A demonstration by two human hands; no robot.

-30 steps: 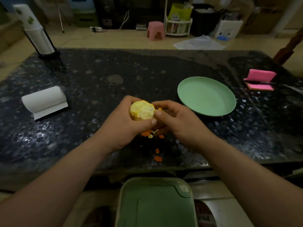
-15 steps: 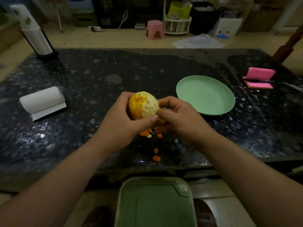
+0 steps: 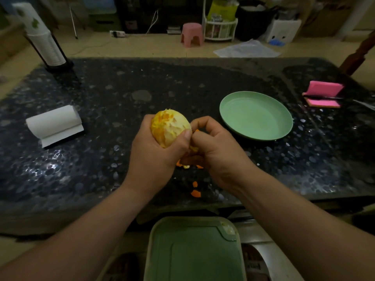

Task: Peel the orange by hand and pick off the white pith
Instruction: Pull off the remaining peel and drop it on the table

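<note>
The left hand (image 3: 154,157) wraps the orange (image 3: 170,126) from below and behind, thumb pressed across its near side. It is lifted above the surface (image 3: 121,88), over the middle of the front edge. That grip likely serves to turn the mostly bare, pith-covered top toward the eyes and steady the fruit against pulling. The right hand (image 3: 215,147) has its fingers curled, thumb and forefinger pinching at the orange's right side, seemingly on a shred of peel (image 3: 197,130) that shows between them. I cannot tell how much skin is hidden under the palms.

Working above the front edge lets torn bits drop straight down: scraps (image 3: 195,193) lie on the surface beneath and just nearer than the hands. The plate (image 3: 288,126) sits right of the hands, toward the right edge, with nothing on it, probably kept for the finished fruit. A green bin (image 3: 192,250) stands below the front edge, perhaps for the waste
</note>
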